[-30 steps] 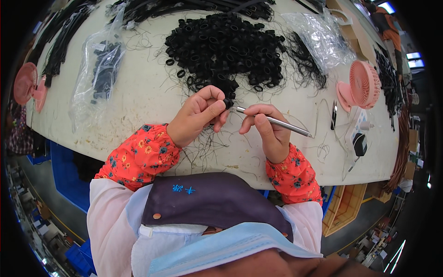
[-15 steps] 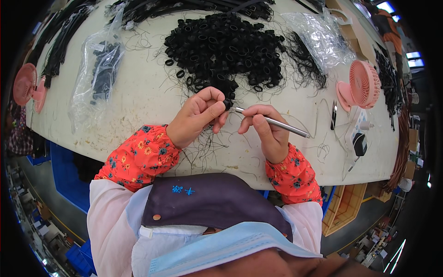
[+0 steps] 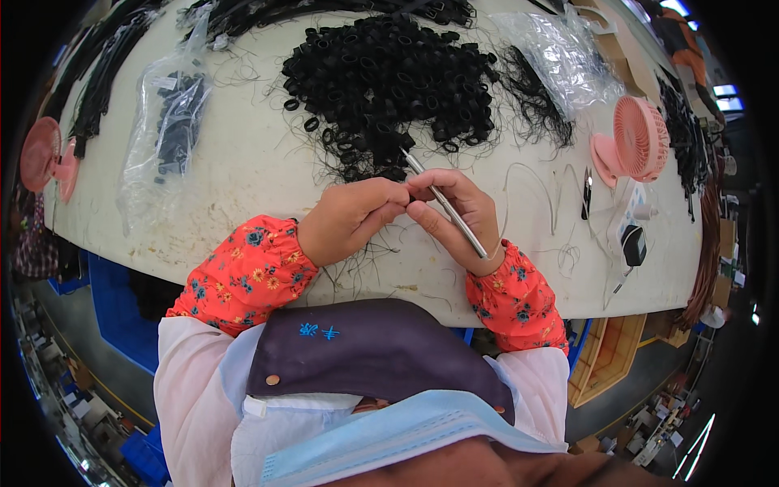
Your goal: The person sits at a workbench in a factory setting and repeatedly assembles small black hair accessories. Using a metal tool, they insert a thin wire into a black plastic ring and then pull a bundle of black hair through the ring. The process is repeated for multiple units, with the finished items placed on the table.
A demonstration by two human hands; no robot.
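A pink fan [image 3: 639,140] stands right; lower left, apparently a blue bin [image 3: 118,318].

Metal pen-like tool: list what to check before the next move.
1. Metal tool held in the right hand: ok.
2. Its tip apart from the pile of black loops: cannot tell; they overlap in view.
3. Left hand holding a loop: cannot tell; hidden where the hands meet.
4. Table near the hands free of loose threads: not ok.
5. Pink fan on the right apart from the hands: ok.
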